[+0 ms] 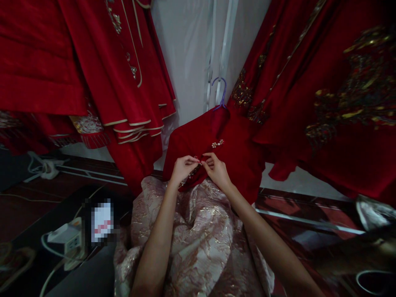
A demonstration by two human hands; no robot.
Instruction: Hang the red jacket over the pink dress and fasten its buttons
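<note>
hands (185, 168) (216, 170), fingertips together, at red garment (243, 165); pixelated white panel (102, 216) unreadable

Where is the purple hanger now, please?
In the head view, the purple hanger is just right of upper centre, at the neck of the red garment, beyond the right hand.

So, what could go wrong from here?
The left hand and right hand come together over something too small to make out, so a tiny piece might slip and drop. The red garment hangs from a purple hanger, so a hard tug could pull it askew. Its beaded trim sits close to the shiny pink fabric and might snag it.
</note>
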